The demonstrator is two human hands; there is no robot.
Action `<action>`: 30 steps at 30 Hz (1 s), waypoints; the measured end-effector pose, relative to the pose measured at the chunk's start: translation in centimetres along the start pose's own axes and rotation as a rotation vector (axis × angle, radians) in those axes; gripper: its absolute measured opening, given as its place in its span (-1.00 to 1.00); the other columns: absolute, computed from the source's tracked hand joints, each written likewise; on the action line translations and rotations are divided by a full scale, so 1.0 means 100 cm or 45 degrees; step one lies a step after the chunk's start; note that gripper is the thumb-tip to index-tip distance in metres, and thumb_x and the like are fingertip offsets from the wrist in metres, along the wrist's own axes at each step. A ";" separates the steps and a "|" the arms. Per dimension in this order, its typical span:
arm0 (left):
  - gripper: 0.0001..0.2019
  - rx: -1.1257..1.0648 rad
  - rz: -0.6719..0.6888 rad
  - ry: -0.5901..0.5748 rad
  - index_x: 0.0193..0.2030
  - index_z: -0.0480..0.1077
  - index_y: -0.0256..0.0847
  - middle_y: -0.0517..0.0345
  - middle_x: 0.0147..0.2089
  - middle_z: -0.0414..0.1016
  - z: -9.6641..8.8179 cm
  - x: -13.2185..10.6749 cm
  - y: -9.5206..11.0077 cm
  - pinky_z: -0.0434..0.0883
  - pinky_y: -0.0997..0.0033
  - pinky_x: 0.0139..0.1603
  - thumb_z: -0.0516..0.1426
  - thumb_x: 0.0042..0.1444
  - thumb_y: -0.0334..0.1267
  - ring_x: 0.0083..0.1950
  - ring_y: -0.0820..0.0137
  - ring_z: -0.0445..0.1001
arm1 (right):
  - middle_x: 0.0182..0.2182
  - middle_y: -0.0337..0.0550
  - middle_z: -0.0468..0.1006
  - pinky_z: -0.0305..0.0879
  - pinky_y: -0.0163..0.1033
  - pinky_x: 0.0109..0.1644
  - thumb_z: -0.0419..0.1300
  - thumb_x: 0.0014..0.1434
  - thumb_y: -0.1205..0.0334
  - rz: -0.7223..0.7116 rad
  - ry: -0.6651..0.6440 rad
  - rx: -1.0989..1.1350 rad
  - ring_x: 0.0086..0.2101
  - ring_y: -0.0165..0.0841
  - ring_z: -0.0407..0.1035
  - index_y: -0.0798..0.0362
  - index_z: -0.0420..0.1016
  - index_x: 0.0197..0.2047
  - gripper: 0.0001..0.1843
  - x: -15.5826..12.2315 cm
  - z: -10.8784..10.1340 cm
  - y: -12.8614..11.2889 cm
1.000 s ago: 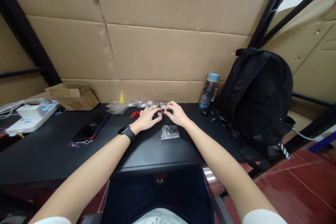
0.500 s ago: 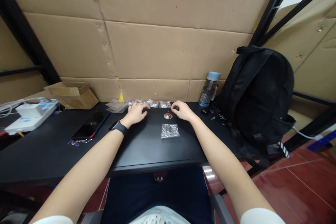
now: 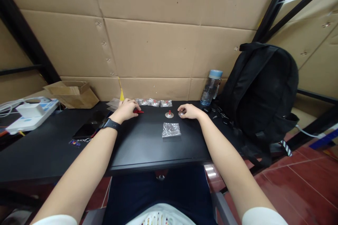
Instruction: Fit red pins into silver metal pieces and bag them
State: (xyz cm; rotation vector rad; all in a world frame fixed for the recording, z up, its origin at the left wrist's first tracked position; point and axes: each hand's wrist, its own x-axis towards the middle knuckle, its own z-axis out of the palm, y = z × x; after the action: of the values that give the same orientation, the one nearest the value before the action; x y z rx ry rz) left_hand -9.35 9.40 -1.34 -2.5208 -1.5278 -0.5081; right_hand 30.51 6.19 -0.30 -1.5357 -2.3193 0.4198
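Note:
At the table's left middle, the fingers of my left hand (image 3: pixel 126 110) are closed on a small red piece (image 3: pixel 139 111), its tip jutting out to the right. My right hand (image 3: pixel 191 111) pinches a clear round suction cup (image 3: pixel 181 113), partly hidden by the fingers. Between the hands, another clear suction cup (image 3: pixel 169 115) lies flat with a red stem upright at its centre. Closer to me is a crinkled clear plastic bag (image 3: pixel 171 130). Small clear packets (image 3: pixel 154 102) with red bits inside line the back of the table.
A blue-lidded bottle (image 3: pixel 210 88) and a black backpack (image 3: pixel 264 102) stand on the right, with keys (image 3: pixel 221 116) beside them. On the left are a cardboard box (image 3: pixel 76 95), a phone (image 3: pixel 88 126) and a white power strip (image 3: pixel 33 117). Cardboard (image 3: pixel 153 52) walls the back.
My left hand has drawn left and a red piece now shows at its fingers. My right hand has shifted slightly right, and a clear suction cup is visible in its fingertips.

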 end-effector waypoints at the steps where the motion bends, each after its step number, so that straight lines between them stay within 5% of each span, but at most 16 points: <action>1: -0.80 -0.002 0.017 0.001 -0.22 0.62 0.04 0.08 0.04 0.55 0.003 0.000 0.002 0.21 -0.02 0.13 0.31 -0.06 -0.22 0.13 -0.02 0.31 | -0.19 -0.16 0.68 0.39 -0.28 -0.12 0.41 -0.06 0.36 0.001 0.012 -0.005 -0.25 -0.32 0.54 0.04 0.63 -0.06 -0.58 0.000 0.000 0.000; 12: -0.85 -0.018 0.074 0.182 -0.38 0.55 -0.09 -0.04 0.01 0.53 0.018 -0.001 0.035 0.08 -0.11 0.23 0.16 0.17 -0.30 0.26 -0.03 0.19 | -0.20 -0.16 0.69 0.39 -0.29 -0.12 0.46 -0.09 0.34 0.000 -0.008 0.023 -0.26 -0.33 0.54 0.04 0.64 -0.08 -0.56 -0.001 -0.004 0.001; 22: -0.79 -0.175 0.022 0.260 -0.07 0.41 -0.06 0.00 0.02 0.59 0.009 0.000 0.059 0.11 -0.04 0.20 -0.04 0.39 -0.24 0.17 0.10 0.32 | -0.20 -0.18 0.65 0.37 -0.30 -0.16 0.48 -0.13 0.39 -0.027 0.038 0.019 -0.30 -0.37 0.48 0.03 0.65 -0.08 -0.53 -0.003 -0.007 -0.001; 30: -0.84 -0.534 0.146 0.265 -0.18 0.54 -0.05 0.13 -0.06 0.63 -0.004 0.001 0.086 0.30 0.11 0.16 0.13 0.29 -0.13 0.05 0.18 0.46 | -0.11 -0.13 0.60 0.41 -0.22 -0.10 0.45 -0.05 0.39 -0.195 0.291 0.156 -0.24 -0.34 0.47 0.03 0.58 0.03 -0.48 -0.001 0.003 -0.023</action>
State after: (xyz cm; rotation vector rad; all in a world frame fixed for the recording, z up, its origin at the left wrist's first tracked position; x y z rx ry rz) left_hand -1.84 5.33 -0.52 -2.7172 -1.3025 -1.1360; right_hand 28.53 5.19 0.35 -1.2675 -2.1722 0.3231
